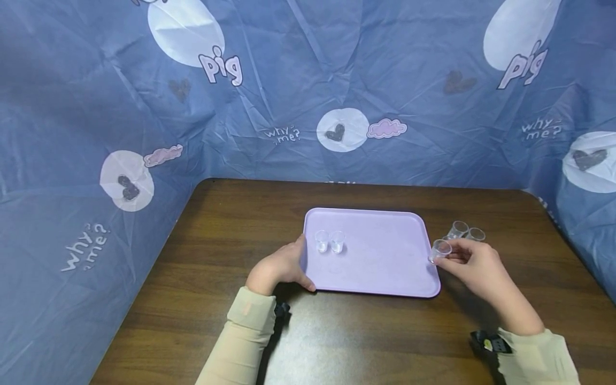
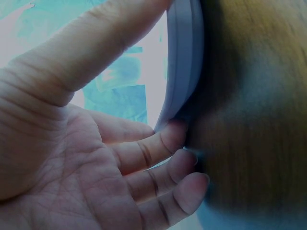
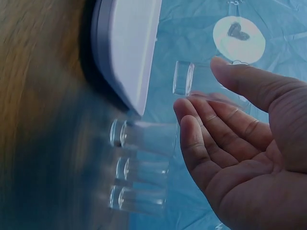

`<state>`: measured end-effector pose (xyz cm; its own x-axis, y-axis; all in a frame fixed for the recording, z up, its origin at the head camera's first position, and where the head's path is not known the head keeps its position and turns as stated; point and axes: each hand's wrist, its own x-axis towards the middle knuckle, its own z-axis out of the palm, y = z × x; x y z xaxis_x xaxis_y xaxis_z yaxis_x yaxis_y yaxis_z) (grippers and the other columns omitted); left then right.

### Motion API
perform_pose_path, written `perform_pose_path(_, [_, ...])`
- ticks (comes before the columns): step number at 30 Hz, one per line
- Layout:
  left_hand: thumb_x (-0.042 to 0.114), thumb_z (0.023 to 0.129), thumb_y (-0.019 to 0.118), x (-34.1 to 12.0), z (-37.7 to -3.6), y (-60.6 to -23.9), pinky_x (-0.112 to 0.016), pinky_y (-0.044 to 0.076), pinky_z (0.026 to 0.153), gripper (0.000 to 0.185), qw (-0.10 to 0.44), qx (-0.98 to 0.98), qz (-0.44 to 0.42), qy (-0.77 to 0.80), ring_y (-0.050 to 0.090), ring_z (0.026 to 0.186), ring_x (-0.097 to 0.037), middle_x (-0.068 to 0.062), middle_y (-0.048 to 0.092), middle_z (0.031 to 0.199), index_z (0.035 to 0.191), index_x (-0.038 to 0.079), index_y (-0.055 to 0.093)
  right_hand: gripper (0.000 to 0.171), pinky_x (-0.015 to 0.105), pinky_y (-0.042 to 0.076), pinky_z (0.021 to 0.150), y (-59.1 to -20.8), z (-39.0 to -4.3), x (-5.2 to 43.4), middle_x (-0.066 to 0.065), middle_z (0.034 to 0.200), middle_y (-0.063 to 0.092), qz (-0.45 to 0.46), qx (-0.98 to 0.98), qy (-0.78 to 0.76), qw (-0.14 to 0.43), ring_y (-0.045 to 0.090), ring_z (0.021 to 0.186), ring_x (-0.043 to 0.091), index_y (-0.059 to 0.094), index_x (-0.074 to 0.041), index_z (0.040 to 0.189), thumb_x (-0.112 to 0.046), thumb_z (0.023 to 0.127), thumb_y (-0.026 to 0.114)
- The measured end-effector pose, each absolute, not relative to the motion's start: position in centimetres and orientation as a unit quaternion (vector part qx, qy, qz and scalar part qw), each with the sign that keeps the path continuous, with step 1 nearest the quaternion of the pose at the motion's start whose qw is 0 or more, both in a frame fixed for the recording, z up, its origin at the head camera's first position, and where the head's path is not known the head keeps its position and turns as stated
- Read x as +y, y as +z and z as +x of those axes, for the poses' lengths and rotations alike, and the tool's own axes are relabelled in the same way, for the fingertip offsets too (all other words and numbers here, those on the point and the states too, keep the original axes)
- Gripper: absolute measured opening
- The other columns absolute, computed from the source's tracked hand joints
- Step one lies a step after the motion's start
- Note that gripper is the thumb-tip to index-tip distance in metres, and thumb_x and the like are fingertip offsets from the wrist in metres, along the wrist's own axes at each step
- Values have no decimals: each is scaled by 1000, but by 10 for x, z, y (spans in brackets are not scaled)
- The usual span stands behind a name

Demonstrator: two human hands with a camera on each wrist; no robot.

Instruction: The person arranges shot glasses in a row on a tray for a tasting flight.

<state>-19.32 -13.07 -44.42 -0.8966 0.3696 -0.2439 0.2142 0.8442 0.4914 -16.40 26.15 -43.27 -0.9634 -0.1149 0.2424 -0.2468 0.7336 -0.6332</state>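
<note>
A lilac plastic tray [image 1: 385,278] lies on the brown wooden table [image 1: 221,224]. Two small clear cups [image 1: 329,241] stand upright side by side on its left part. My left hand [image 1: 293,264] grips the tray's left edge, with the thumb over the rim [image 2: 184,62] and the fingers [image 2: 168,139] curled beneath it. Just past the tray's right edge, my right hand [image 1: 451,255] pinches a third clear cup [image 1: 440,249] between thumb and fingertips. The right wrist view shows that cup [image 3: 183,77] lifted off the table, beside the tray's corner [image 3: 127,57].
More clear cups [image 1: 466,231] stand on the table right of the tray, behind my right hand; three cups [image 3: 141,167] show in the right wrist view. Blue printed cloth [image 1: 308,91] walls the table at the back and both sides.
</note>
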Motion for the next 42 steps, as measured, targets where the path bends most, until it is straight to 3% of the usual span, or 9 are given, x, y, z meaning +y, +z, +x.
perform_pose_path(17, [39, 47, 89, -130, -194, -444, -36, 26, 101, 132, 173, 946, 147, 233, 33, 124, -31, -24, 33, 137, 142, -5, 8, 26, 20, 49, 55, -437, -181, 230, 4, 81, 65, 129, -909, 389, 79, 60, 68, 14, 67, -5, 90, -15, 69, 79])
perform_pose_path(42, [35, 46, 90, -130, -193, -446, -36, 29, 100, 132, 164, 939, 159, 257, 36, 122, -30, -26, 34, 135, 142, -4, 8, 25, 26, 50, 59, -440, -203, 166, 0, 76, 64, 162, -900, 404, 34, 60, 67, 11, 67, -5, 89, -16, 71, 78])
